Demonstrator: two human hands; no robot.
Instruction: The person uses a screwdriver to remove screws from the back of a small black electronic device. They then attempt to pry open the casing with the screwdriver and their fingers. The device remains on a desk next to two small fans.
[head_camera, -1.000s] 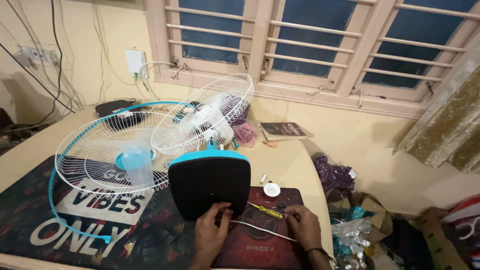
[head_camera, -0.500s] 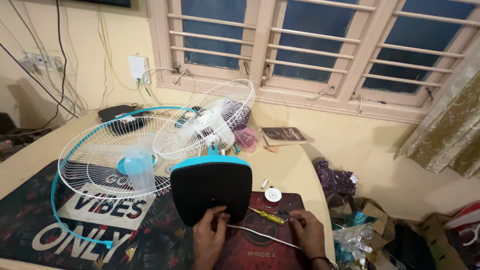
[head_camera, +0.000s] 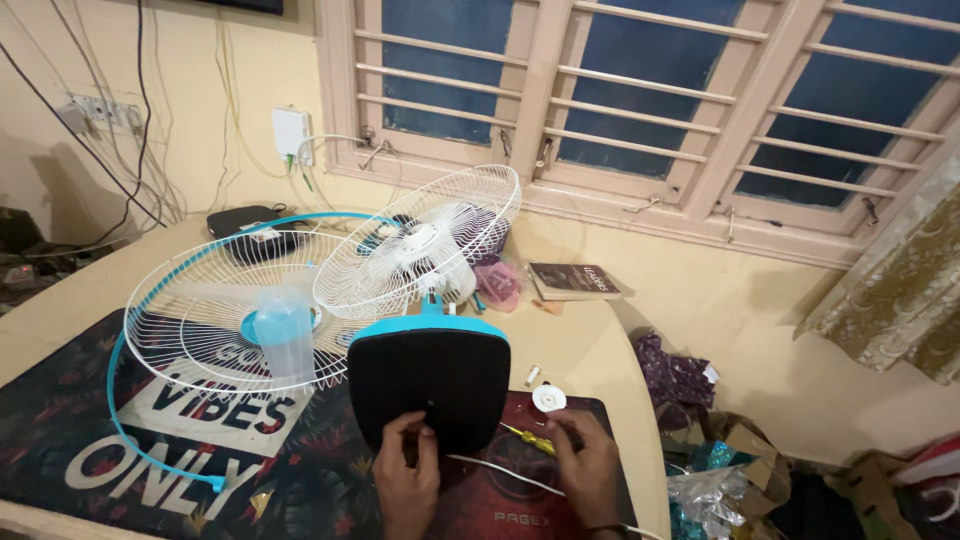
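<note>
- On the counter (head_camera: 600, 350), the fan base (head_camera: 430, 385) stands tipped up, its black underside facing the person.
- Left hand (head_camera: 405, 480) is pinched at the base's lower edge.
- Right hand (head_camera: 585, 470) is curled around a yellow screwdriver (head_camera: 527, 438); judging by this, fastening comes next and calls for aligning the tip.

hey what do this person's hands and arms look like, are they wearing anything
Both hands are bare: no gloves and no rings that can be made out. The left hand shows no sleeve or band. The right hand has a thin dark band at the wrist, at the picture's bottom edge. Forearms are out of view.
</note>
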